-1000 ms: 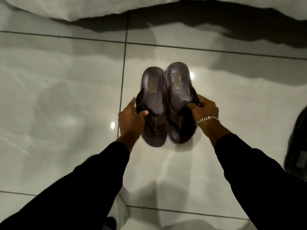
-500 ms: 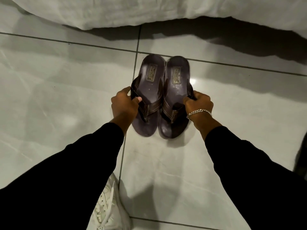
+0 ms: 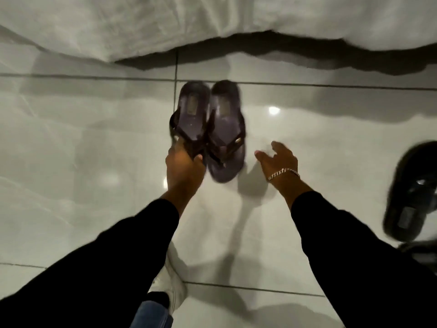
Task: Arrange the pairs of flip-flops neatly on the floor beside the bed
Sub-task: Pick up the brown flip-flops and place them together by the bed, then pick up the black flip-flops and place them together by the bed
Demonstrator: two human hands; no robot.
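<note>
Two dark brown flip-flops lie side by side on the pale floor tiles, heels pointing toward the bed. My left hand grips the strap of the left flip-flop at its toe end. The right flip-flop lies flat beside it, touching it. My right hand hovers just right of that flip-flop, fingers spread and holding nothing; a silver bracelet is on its wrist. A black slipper lies at the right edge, with part of another dark one below it.
The white bed sheet hangs down across the top, with shadow beneath its edge. My white sneaker and jeans leg stand at the bottom centre. Glossy grey tiles stretch to the left.
The right hand has let go of the right flip-flop and pulled away to the right. The left hand still grips the left one. The black slipper has come into view.
</note>
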